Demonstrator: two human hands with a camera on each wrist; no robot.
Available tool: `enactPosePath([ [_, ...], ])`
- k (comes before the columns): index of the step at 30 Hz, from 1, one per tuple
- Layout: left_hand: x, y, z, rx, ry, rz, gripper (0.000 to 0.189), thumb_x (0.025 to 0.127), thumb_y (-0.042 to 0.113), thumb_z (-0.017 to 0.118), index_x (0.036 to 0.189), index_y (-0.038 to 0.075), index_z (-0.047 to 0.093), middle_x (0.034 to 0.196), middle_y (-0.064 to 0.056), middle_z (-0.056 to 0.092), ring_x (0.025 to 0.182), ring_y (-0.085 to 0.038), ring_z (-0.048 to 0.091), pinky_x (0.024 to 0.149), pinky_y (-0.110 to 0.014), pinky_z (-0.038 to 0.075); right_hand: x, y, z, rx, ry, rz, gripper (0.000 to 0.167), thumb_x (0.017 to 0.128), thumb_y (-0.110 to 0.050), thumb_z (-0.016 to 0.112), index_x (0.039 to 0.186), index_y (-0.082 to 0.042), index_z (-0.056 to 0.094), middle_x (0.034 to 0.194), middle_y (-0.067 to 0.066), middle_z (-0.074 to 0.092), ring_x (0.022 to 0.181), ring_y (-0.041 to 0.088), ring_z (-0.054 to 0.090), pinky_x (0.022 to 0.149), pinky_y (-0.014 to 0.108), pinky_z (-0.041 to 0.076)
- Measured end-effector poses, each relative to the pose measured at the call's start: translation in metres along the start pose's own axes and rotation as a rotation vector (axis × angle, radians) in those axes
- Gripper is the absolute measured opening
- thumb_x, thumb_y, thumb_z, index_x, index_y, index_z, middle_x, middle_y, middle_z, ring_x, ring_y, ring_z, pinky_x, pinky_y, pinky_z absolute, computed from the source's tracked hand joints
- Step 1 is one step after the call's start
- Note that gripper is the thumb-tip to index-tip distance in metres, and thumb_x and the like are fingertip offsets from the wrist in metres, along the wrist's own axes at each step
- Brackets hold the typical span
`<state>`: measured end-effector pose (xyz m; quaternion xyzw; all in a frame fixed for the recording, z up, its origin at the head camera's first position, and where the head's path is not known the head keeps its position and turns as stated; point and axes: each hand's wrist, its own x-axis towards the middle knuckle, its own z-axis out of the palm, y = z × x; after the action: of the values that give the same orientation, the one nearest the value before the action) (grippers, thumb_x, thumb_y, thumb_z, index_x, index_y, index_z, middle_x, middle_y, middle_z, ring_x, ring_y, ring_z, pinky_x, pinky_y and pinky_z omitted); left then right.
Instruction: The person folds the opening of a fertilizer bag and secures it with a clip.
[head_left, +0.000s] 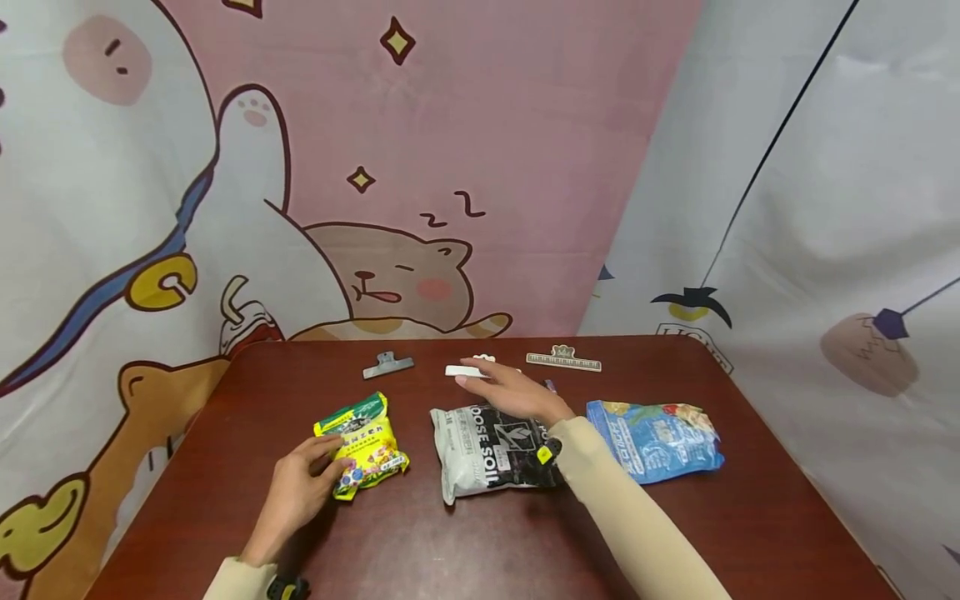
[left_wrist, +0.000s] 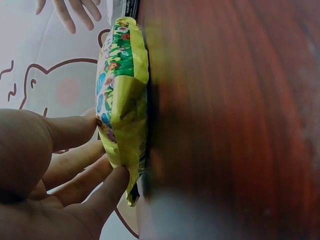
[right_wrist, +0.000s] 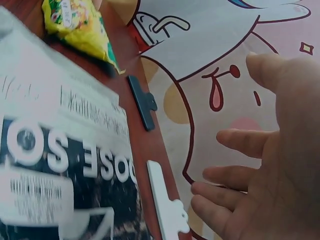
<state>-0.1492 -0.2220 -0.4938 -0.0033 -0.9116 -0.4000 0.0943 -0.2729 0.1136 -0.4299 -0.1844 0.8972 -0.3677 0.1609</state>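
My left hand [head_left: 300,487] is at the left side of a small yellow and green bag [head_left: 367,446] lying on the table. In the left wrist view its fingertips touch the yellow bag [left_wrist: 122,95] along the edge and top face, loosely spread. My right hand [head_left: 513,390] reaches over the black and white LOOSE SOIL bag [head_left: 468,454], palm down with fingers extended and nothing held. Its fingers overlap a white clip [head_left: 461,371] in the head view. The right wrist view shows those fingers apart from the white clip [right_wrist: 162,200], which lies behind the soil bag.
A blue bag [head_left: 660,442] lies to the right of the soil bag. Along the back of the brown table [head_left: 420,554] are a dark grey clip [head_left: 387,365] and a metal clip with ruler-like marks [head_left: 564,360]. A cartoon-printed curtain [head_left: 525,167] hangs behind.
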Motion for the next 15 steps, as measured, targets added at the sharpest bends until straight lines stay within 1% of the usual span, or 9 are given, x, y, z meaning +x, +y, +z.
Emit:
enactPosePath([
  [2,0.0,-0.001,0.001,0.0,0.006,0.001,0.034,0.093,0.013,0.076,0.124,0.0,0.072,0.128,-0.019,0.069,0.116,-0.039,0.07,0.088,-0.042,0.06,0.004,-0.001,0.003,0.032,-0.014,0.004,0.074,0.091,-0.08,0.047,0.155,-0.043,0.04,0.165,-0.004,0.038,0.151,0.027,0.04,0.119,0.061,0.033],
  [6,-0.001,-0.002,0.001,-0.002,0.013,0.005,0.033,0.093,0.014,0.076,0.123,0.0,0.073,0.127,-0.019,0.069,0.115,-0.038,0.07,0.088,-0.041,0.061,0.011,-0.003,0.009,0.09,-0.026,0.001,0.071,0.093,-0.078,0.047,0.154,-0.042,0.042,0.162,-0.005,0.043,0.151,0.025,0.04,0.12,0.059,0.034],
  [8,-0.001,-0.002,0.001,-0.003,0.019,0.01,0.033,0.093,0.013,0.077,0.123,0.0,0.073,0.127,-0.02,0.069,0.115,-0.039,0.07,0.087,-0.041,0.061,0.014,-0.004,0.011,0.117,-0.034,0.005,0.071,0.093,-0.078,0.047,0.153,-0.039,0.044,0.161,-0.005,0.044,0.151,0.025,0.04,0.12,0.058,0.034],
  [11,0.0,-0.001,-0.001,-0.019,0.019,0.004,0.034,0.092,0.013,0.077,0.123,0.001,0.073,0.128,-0.02,0.069,0.115,-0.039,0.07,0.088,-0.042,0.061,0.02,-0.006,0.015,0.16,-0.051,0.002,0.072,0.095,-0.075,0.047,0.153,-0.034,0.046,0.158,-0.002,0.048,0.147,0.025,0.046,0.118,0.055,0.038],
  [13,0.0,-0.001,-0.002,-0.03,0.014,-0.008,0.034,0.092,0.013,0.077,0.124,0.001,0.073,0.129,-0.02,0.068,0.115,-0.039,0.07,0.088,-0.042,0.061,0.023,-0.009,0.017,0.203,-0.076,-0.008,0.071,0.097,-0.071,0.048,0.154,-0.029,0.046,0.156,0.002,0.051,0.144,0.027,0.05,0.117,0.053,0.04],
  [15,0.0,-0.001,-0.003,-0.04,0.003,-0.025,0.035,0.092,0.014,0.078,0.124,0.002,0.073,0.13,-0.02,0.068,0.115,-0.039,0.07,0.088,-0.042,0.061,0.026,-0.01,0.02,0.256,-0.102,-0.024,0.067,0.101,-0.064,0.048,0.154,-0.023,0.046,0.154,0.008,0.053,0.14,0.03,0.054,0.117,0.051,0.042],
])
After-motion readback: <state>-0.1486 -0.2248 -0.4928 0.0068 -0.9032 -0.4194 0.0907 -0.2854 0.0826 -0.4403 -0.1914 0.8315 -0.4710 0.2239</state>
